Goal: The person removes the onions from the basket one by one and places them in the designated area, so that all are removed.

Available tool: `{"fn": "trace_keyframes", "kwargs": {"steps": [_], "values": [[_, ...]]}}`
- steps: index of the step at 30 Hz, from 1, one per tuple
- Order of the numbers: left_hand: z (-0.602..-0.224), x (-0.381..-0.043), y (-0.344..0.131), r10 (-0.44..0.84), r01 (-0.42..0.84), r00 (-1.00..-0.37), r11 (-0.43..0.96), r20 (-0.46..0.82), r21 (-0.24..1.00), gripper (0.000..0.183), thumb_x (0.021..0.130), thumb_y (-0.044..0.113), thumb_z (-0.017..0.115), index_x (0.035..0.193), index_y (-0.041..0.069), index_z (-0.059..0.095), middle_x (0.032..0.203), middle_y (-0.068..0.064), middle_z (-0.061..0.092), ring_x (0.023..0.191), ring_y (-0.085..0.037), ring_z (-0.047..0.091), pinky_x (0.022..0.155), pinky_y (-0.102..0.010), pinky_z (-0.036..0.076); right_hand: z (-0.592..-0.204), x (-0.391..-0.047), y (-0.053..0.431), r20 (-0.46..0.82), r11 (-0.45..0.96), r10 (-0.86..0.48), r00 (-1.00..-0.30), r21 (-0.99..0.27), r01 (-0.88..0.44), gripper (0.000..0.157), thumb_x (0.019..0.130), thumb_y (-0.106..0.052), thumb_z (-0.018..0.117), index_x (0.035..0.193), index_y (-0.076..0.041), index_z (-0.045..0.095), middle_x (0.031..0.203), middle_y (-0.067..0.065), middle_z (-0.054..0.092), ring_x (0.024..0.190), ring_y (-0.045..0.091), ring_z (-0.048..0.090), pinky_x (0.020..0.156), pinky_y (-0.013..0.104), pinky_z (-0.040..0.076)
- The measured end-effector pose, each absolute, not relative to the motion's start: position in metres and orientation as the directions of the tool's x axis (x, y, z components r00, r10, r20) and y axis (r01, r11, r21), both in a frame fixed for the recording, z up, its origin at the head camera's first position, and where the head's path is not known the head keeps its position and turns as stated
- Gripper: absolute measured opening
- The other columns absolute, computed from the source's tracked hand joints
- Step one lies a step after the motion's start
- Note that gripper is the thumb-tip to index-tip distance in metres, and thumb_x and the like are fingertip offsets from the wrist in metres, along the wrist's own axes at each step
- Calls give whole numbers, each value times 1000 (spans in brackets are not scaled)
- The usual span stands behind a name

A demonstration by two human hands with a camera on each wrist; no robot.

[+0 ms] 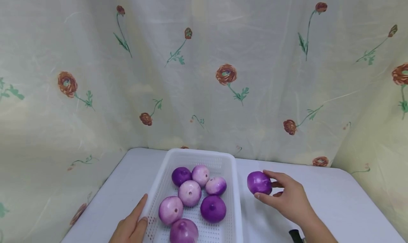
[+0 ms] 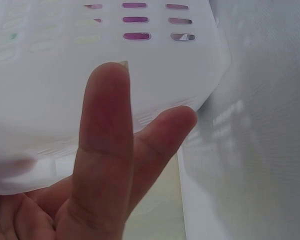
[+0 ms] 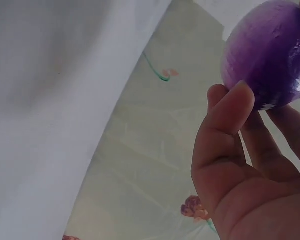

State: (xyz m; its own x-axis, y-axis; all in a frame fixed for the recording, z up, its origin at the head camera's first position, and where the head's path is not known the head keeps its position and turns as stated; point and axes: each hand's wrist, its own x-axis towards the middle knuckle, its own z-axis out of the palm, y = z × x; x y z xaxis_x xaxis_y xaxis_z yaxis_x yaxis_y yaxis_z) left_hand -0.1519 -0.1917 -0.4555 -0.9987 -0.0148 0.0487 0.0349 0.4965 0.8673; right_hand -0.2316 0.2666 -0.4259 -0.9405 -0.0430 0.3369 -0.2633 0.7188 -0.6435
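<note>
In the head view my right hand (image 1: 288, 197) pinches a glossy purple onion (image 1: 259, 182) between thumb and fingers, to the right of a white plastic basket (image 1: 236, 200). The right wrist view shows the same onion (image 3: 265, 52) at the fingertips of the right hand (image 3: 250, 175). My left hand (image 1: 130, 223) lies along the basket's left side. Seen from the left wrist, straight fingers of that hand (image 2: 102, 150) rest against the basket's outer wall (image 2: 40, 95). Several onions sit inside the basket, among them a dark purple one (image 1: 213, 209) and a pale one (image 1: 189, 193).
The basket stands on a white table (image 1: 325, 190). A black handle (image 1: 295, 236) shows beside the right forearm, the rest of it hidden. Pale flowered curtain (image 1: 204, 58) hangs behind the table and at both sides.
</note>
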Motion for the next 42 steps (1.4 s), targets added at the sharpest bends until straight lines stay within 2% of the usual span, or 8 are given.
{"fn": "trace_keyframes", "kwargs": {"steps": [8, 14, 20, 25, 28, 32, 39, 42], "values": [[-453, -152, -189, -16, 52, -997, 528, 71, 848, 61, 106, 10, 54, 164, 9, 38, 131, -22, 69, 96, -19, 71, 85, -46, 56, -450, -246, 261, 373, 816, -97, -923, -501, -288, 80, 72, -42, 99, 138, -9, 69, 130, 8, 70, 102, 25, 70, 81, 45, 60], [-456, -151, -190, -24, 22, -999, 518, 40, 855, 61, 107, 11, 53, 166, 11, 36, 132, -24, 68, 95, -22, 71, 84, -49, 56, -458, -248, 256, 387, 869, -127, -913, -401, -290, 78, 73, -42, 97, 134, -1, 69, 122, 14, 71, 99, 28, 69, 84, 51, 58], [-457, -150, -190, -28, 25, -998, 524, 47, 851, 61, 107, 11, 54, 165, 11, 37, 133, -26, 67, 95, -23, 71, 83, -50, 56, -468, -250, 251, 374, 900, -120, -920, -350, -260, 79, 75, -41, 95, 135, 2, 67, 123, 19, 69, 109, 39, 68, 91, 58, 55], [-458, -150, -191, -17, 7, -1000, 478, 17, 878, 60, 108, 14, 53, 166, 17, 37, 135, -25, 67, 94, -24, 72, 80, -47, 57, -473, -249, 245, 403, 899, -122, -907, -343, -273, 77, 75, -39, 95, 133, 4, 67, 121, 20, 69, 110, 40, 68, 92, 58, 54], [-458, -149, -193, -12, 23, -999, 500, 34, 866, 60, 108, 14, 53, 166, 15, 36, 134, -26, 67, 95, -24, 72, 80, -48, 57, -473, -248, 243, 420, 897, -121, -900, -342, -281, 76, 74, -38, 96, 132, 4, 68, 120, 20, 69, 109, 39, 68, 93, 57, 55], [-457, -148, -197, -22, 37, -998, 545, 58, 838, 60, 108, 14, 52, 166, 13, 36, 135, -27, 66, 98, -25, 71, 84, -51, 57, -472, -250, 242, 412, 892, -142, -900, -340, -297, 76, 75, -37, 96, 132, 4, 67, 120, 21, 69, 109, 41, 68, 92, 58, 54], [-453, -147, -193, -4, 68, -996, 585, 87, 808, 59, 110, 16, 51, 167, 14, 34, 144, -25, 60, 116, -30, 66, 101, -60, 48, -472, -250, 246, 378, 897, -130, -917, -350, -271, 76, 76, -35, 95, 134, 4, 66, 123, 21, 69, 110, 43, 67, 93, 60, 53], [-453, -146, -193, -5, 57, -997, 600, 74, 798, 60, 110, 17, 51, 167, 16, 34, 144, -25, 61, 117, -31, 65, 102, -61, 47, -474, -248, 247, 363, 892, -133, -922, -362, -271, 76, 77, -35, 95, 136, 4, 65, 125, 22, 68, 112, 44, 67, 94, 60, 53]]}}
